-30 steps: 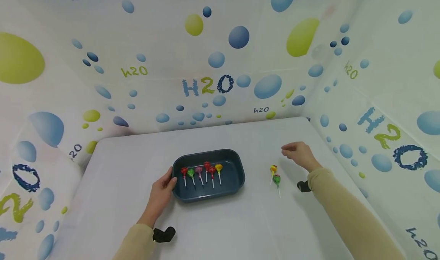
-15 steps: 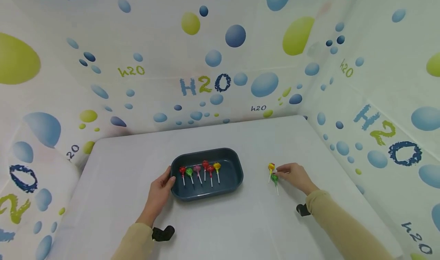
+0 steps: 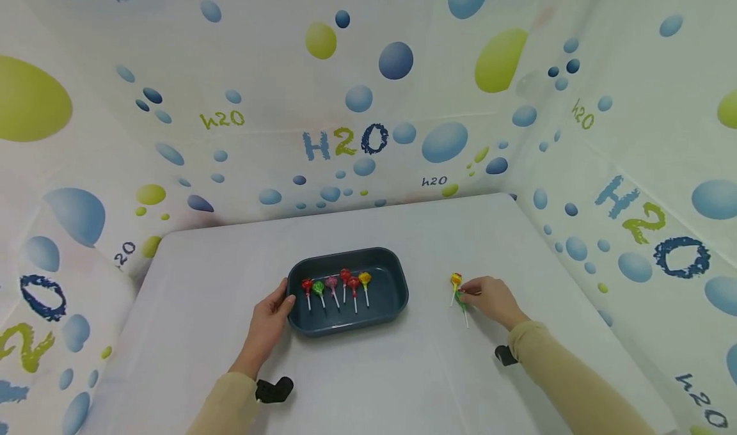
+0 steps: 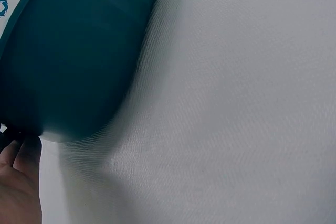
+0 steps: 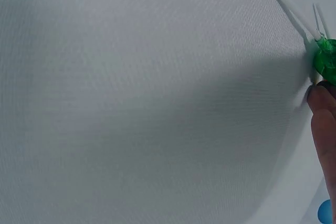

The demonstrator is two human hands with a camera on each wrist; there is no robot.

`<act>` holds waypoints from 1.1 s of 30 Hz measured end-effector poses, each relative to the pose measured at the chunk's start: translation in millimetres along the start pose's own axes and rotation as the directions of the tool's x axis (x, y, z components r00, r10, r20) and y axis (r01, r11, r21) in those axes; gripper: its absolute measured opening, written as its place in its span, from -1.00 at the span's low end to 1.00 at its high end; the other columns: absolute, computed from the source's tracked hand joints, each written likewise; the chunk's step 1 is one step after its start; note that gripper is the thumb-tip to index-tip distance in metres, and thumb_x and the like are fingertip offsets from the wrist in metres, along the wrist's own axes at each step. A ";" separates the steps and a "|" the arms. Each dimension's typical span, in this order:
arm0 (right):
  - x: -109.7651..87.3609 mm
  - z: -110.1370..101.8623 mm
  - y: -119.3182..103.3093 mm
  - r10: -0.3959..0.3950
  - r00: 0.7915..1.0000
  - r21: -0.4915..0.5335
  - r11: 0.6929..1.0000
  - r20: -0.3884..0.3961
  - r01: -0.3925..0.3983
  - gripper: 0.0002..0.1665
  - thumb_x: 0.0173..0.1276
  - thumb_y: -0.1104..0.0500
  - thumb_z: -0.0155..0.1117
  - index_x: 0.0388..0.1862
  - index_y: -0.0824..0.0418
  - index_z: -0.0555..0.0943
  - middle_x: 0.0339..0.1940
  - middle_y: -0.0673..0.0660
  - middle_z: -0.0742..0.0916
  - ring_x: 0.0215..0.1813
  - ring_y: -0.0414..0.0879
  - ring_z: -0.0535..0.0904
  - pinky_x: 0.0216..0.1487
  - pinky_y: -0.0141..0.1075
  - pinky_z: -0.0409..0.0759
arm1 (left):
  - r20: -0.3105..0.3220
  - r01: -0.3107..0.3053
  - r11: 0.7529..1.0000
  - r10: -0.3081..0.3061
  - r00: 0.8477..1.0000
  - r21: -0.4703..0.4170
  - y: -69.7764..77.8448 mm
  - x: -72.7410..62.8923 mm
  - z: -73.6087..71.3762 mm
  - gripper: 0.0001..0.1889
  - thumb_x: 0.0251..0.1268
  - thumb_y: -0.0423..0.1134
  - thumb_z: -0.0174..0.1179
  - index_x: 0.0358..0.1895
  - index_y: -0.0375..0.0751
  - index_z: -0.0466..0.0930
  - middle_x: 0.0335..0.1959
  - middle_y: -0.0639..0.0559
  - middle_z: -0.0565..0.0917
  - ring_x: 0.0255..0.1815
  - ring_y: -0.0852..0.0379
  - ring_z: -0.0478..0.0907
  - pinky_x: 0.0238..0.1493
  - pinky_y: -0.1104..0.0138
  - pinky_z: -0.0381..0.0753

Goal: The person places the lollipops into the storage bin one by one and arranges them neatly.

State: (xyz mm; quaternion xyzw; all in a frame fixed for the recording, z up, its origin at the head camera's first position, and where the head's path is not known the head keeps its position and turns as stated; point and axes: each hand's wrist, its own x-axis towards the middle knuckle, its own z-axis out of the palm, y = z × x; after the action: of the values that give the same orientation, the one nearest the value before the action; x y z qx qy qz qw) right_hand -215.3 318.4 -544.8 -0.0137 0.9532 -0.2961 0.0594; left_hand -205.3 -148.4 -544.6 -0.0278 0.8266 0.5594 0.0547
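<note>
A dark blue rectangular tray (image 3: pixel 387 294) stands on the table, its left end gripped by my left hand (image 3: pixel 269 316), thumb over the rim. Inside lie several wrapped lollipops in a row: red, green, pink and yellow ones, such as the yellow lollipop (image 3: pixel 365 279) at the row's right end. To the right of the tray, my right hand (image 3: pixel 494 299) pinches the candy end of a green lollipop (image 5: pixel 326 59), its white stick pointing toward me. Close beside those fingertips lies a yellow-and-red lollipop (image 3: pixel 456 279). My fingers partly cover the green candy in the head view.
A white cloth covers the table (image 3: pixel 368 384). Behind and at both sides rise white walls (image 3: pixel 259 57) printed with blue and green dots and H2O lettering. A black wrist mount (image 3: pixel 274 390) sticks out by the left sleeve, and another black mount (image 3: pixel 505 355) by the right.
My right hand has come down and left from beyond the two loose lollipops to the green one, and its fingers have closed on the candy. The left hand stays on the tray.
</note>
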 end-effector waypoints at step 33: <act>33.3 -30.1 -98.6 -0.159 0.987 0.061 0.985 -0.002 0.159 -0.70 0.40 0.10 0.41 0.02 0.22 0.77 -0.09 0.14 0.84 0.01 0.05 0.78 0.08 -0.08 0.78 | -0.013 -0.003 1.000 0.003 1.000 -0.002 -2.2 -0.3 0.6 -0.39 0.67 -0.20 -0.03 0.63 -0.23 0.05 0.66 -0.11 0.12 0.70 -0.08 0.03 0.63 0.08 0.14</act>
State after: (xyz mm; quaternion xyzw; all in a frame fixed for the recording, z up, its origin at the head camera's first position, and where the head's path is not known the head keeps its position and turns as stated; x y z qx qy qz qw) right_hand -253.0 252.0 -467.8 -0.0883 0.9395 -0.3288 0.0375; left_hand -204.7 -148.7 -546.8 -0.0300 0.8264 0.5601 0.0485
